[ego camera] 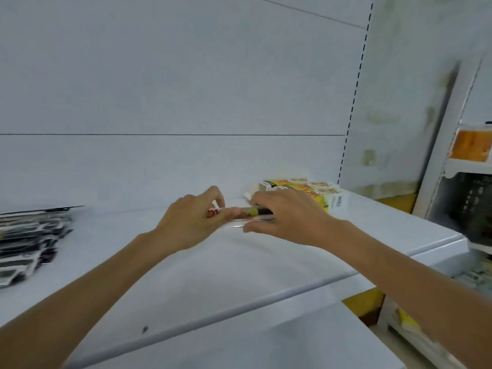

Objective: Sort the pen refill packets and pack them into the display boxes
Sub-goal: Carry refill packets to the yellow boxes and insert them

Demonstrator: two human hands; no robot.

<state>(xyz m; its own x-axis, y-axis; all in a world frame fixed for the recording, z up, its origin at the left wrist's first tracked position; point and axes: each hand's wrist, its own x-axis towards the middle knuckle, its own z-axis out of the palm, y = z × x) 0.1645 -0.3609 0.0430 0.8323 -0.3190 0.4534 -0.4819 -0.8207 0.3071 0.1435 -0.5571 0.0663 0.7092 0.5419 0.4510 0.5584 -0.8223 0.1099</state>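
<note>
**Ana:** What are our hands holding?

**Ben:** Our left hand (191, 217) pinches one end of the refill packets (250, 213). Its fingers and thumb are curled round that end. Our right hand (287, 217) curls over the other end, with the thumb under it.

**Ana:** How many do we hold?

**Ben:** We cannot tell. They look blurry.

**Ana:** Where are they?

**Ben:** They lie flat between our two hands, low over the white shelf (213, 262), near the back. We cannot tell if they touch it.

**Ana:** And the boxes?

**Ben:** The display boxes (306, 187) are yellow and white. They sit on the shelf just behind our right hand, by the back wall (186, 89).

**Ana:** What is over on our left?

**Ben:** A pile of packets (29, 235) lies on the shelf there, well apart from our hands.
</note>
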